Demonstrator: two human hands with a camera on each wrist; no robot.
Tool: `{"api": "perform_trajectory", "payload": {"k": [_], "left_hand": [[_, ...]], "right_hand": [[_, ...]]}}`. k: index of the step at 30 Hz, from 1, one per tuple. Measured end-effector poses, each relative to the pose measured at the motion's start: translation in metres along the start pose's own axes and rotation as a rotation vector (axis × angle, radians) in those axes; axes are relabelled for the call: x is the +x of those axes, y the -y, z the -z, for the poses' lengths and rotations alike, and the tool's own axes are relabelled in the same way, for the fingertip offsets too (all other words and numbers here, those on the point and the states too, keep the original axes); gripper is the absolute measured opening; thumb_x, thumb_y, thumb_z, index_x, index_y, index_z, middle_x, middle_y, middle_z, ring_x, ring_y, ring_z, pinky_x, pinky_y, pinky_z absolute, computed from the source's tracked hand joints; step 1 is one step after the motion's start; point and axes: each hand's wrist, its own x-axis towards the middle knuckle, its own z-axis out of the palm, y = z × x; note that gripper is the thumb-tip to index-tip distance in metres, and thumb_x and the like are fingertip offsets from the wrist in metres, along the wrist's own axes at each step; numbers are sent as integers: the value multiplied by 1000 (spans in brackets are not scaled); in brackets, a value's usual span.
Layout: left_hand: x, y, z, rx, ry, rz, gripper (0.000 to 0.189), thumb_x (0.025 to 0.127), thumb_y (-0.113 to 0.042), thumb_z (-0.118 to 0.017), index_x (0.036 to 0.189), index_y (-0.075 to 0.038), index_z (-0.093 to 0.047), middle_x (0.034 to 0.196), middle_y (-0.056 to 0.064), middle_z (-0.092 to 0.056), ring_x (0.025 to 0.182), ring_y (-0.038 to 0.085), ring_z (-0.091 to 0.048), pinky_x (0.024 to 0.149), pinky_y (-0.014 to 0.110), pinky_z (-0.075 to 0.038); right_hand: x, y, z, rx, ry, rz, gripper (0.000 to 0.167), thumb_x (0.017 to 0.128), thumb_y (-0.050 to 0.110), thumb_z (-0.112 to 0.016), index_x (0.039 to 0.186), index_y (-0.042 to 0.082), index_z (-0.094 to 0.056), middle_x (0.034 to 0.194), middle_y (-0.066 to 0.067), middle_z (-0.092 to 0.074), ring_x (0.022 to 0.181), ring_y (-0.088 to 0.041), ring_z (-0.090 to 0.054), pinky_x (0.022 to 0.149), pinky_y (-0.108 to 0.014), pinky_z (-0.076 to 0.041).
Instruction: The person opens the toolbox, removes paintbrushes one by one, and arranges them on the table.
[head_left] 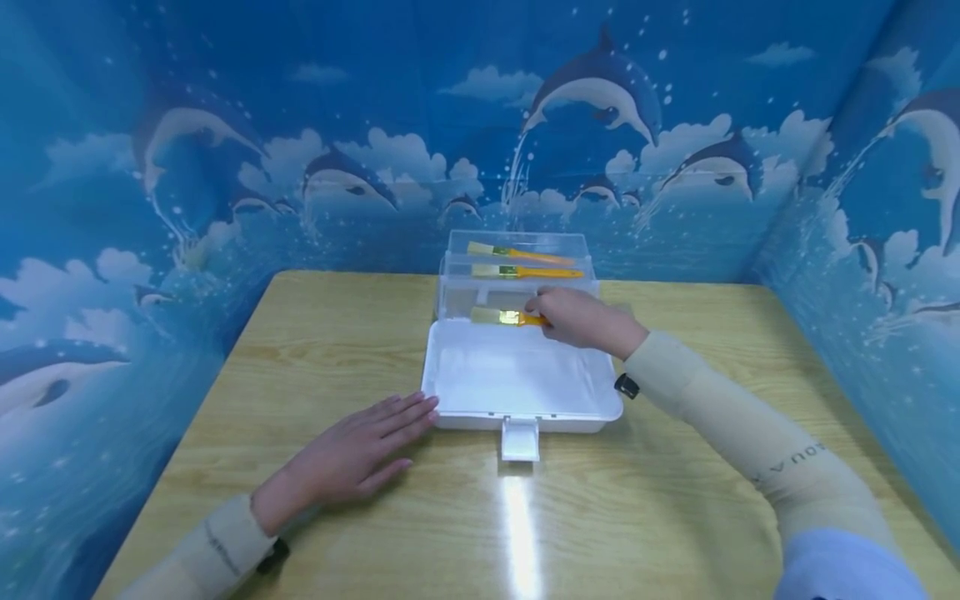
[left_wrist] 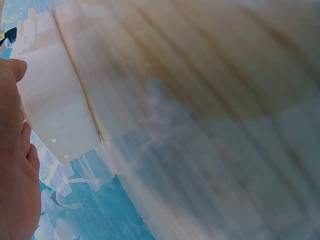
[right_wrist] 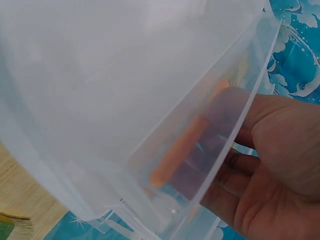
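Note:
An opened white storage box (head_left: 517, 367) sits on the table, its translucent tiered trays (head_left: 457, 302) raised at the back. With bent fingers my right hand (head_left: 581, 319) grips the orange handle of a flat paintbrush (head_left: 510, 317) at the lowest tray. In the right wrist view, that tray's clear wall covers part of the fingers and the orange handle (right_wrist: 180, 150). My left hand (head_left: 352, 454) lies flat, fingers extended, fingertips at the box's front left corner. Two more paintbrushes, one upper (head_left: 543, 257) and one lower (head_left: 551, 272), lie in the tiers above.
A white latch flap (head_left: 521, 442) hangs from the box's front over the wooden table (head_left: 360, 333). Blue dolphin-print cloth (head_left: 420, 100) stands behind and at both sides. At the right wrist view's lower left edge, bristles with a green band (right_wrist: 7, 229) show.

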Motion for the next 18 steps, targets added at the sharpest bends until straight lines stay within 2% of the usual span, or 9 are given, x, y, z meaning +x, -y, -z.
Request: {"api": "perform_trajectory", "payload": {"k": [11, 18], "left_hand": [[1, 0, 0, 11, 2, -5, 63, 106, -38, -50, 160, -12, -31, 169, 4, -23, 154, 24, -27, 129, 28, -2], [1, 0, -1, 7, -1, -2, 64, 106, -38, -50, 161, -13, -29, 169, 3, -22, 154, 23, -26, 130, 27, -2]], "right_hand": [[-1, -2, -1, 43, 21, -21, 35, 90, 0, -71, 124, 5, -72, 110, -11, -70, 89, -21, -62, 83, -37, -60], [-1, -3, 2, 50, 23, -19, 35, 91, -1, -70, 126, 5, -71, 114, -12, -71, 99, -24, -66, 89, -41, -61]]}}
